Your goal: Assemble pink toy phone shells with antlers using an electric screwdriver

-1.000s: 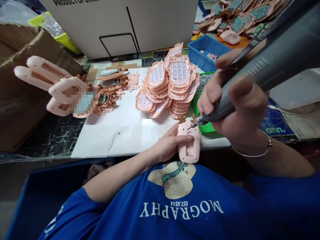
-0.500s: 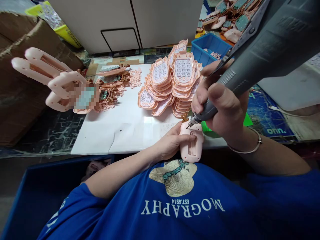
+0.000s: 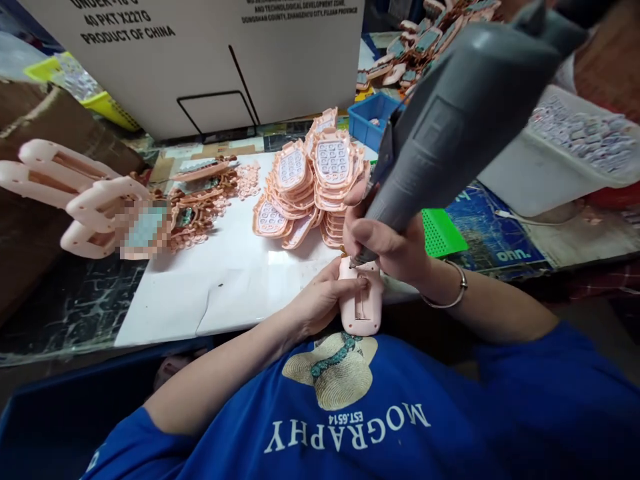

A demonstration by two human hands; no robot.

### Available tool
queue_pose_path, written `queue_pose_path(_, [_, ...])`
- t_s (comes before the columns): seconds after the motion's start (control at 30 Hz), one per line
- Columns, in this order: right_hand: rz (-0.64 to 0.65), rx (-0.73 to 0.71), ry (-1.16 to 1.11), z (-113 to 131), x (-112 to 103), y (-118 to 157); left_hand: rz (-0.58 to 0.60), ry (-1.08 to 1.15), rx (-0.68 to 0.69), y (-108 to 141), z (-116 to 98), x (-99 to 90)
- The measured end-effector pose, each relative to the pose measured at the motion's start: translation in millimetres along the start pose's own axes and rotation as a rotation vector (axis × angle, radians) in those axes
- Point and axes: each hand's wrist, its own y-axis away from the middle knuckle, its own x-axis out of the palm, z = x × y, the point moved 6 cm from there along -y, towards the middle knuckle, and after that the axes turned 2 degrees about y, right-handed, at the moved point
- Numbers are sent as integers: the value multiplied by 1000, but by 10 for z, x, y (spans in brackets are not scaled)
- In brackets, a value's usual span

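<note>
My left hand [image 3: 327,293] grips a pale pink plastic toy casing [image 3: 367,315] at the table's front edge, thumb across its back near a long battery recess. My right hand [image 3: 395,243] is wrapped round a grey electric screwdriver [image 3: 440,127], held slanting with its tip down at the casing's upper left corner. Whether a screw sits under the tip is too small to tell. Just behind the casing rise stacked pink shell halves [image 3: 295,193] with keypads facing up.
Pink casings with circuit boards [image 3: 195,200] lie at left beside assembled pink handles [image 3: 90,207]. At the back are a blue bin [image 3: 373,127] and a large white carton [image 3: 280,73]. A green perforated mat [image 3: 443,233] and a white tub of small parts [image 3: 540,167] stand at right.
The screwdriver has become steeper, its tip now at the casing's upper left corner. My head view has shifted, so the table's contents appear lower and further left.
</note>
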Motion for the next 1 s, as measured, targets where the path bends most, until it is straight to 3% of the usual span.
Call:
queue_pose_path(0.1, [-8, -127, -77, 240, -205, -135, -6, 0, -15, 38, 2, -7])
queue_pose_path(0.2, [-200, -372, 80, 434, -690, -320, 54, 3, -92, 78, 58, -33])
queue_pose_path(0.27, [-404, -422, 249, 393, -1090, -434, 130, 7, -159, 106, 112, -33])
queue_pose_path(0.33, [-525, -363, 323, 233, -1431, -535, 177, 13, -200, 125, 150, -32])
queue_pose_path(0.43, [-569, -302, 328, 11, -1718, -606, 181, 56, -187, 120, 144, -19])
queue_pose_path(0.67, [-572, -263, 326, -112, -1739, -623, 91, 129, -38, 68, 18, -32])
queue_pose_path(0.83, [-605, -239, 303, -163, -1777, -653, 55, 148, -26, 112, 6, -80])
queue_pose_path(1.0, [-570, -309, 282, 23, -1701, -623, 13, 158, 0, 198, -23, -157])
